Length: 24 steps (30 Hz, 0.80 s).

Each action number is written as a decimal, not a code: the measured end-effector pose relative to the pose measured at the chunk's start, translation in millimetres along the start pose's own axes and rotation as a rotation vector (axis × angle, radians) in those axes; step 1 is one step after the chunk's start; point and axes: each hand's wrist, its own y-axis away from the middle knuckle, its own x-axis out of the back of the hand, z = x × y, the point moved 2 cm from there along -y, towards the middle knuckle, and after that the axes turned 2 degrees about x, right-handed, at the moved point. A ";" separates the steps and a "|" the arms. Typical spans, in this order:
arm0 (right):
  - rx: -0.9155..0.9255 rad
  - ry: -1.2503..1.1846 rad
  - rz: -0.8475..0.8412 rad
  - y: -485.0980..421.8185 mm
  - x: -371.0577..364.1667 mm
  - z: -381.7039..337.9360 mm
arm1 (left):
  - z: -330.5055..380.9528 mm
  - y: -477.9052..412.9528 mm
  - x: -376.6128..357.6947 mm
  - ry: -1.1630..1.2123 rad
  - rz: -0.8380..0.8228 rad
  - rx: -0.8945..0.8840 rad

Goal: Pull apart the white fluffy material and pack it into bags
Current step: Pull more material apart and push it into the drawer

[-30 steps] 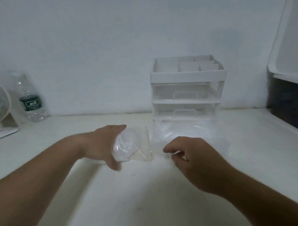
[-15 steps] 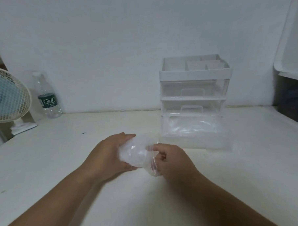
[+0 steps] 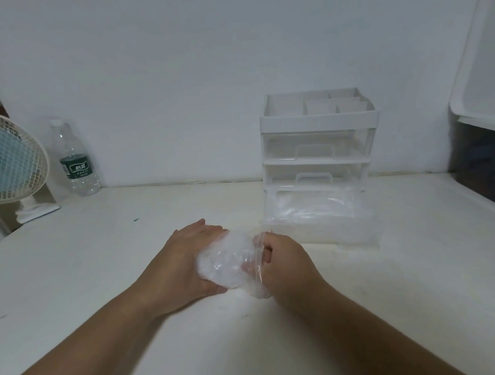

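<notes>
Worktop (image 3: 103, 278): white, carries everything.
Drawer unit (image 3: 319, 161): back right, lowest drawer pulled out.
Left hand (image 3: 184, 263): fingers curled round the bag's body.
Right hand (image 3: 286, 265): fingers pinch the bag's mouth.
Bag (image 3: 229, 261): clear, stuffed white, between both hands at worktop centre.

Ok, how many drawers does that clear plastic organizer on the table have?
3. The clear plastic top drawer and middle drawer are closed; the bottom drawer is pulled out. None appear hidden.

Observed both forearms (image 3: 104, 321) extended forward, converging at centre; left grip (image 3: 187, 260) cupping bag (image 3: 227, 262) from the side, right grip (image 3: 286, 262) curled, pinching its edge.
</notes>
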 end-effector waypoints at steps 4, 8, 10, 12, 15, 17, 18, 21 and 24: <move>0.035 0.059 0.075 3.9 6.6 2.5 | 2.1 -4.7 0.7 -0.035 0.012 -0.005; -0.002 -0.003 0.107 10.4 38.7 3.8 | -0.5 -12.8 -1.0 -0.155 0.005 0.096; 0.008 0.031 0.129 13.4 55.3 9.1 | 2.0 -17.1 3.3 -0.267 0.024 0.143; 0.030 0.057 0.148 19.7 73.9 9.7 | 5.6 -21.9 8.0 -0.385 0.044 0.194; 0.002 0.071 0.079 30.0 104.1 16.1 | 25.1 -33.9 16.7 -0.418 0.021 0.314; -0.023 0.076 0.072 36.8 127.3 21.4 | 48.8 -41.3 20.3 -0.361 -0.071 0.289; -0.041 0.082 0.079 39.3 139.2 23.8 | 66.3 -44.4 22.9 -0.285 -0.094 0.227; -0.103 0.087 0.090 44.0 173.9 33.2 | 135.4 -54.1 21.4 0.082 -0.018 0.041; -0.150 0.031 0.161 45.0 202.5 46.6 | 197.3 -62.4 -18.4 0.273 0.048 -0.072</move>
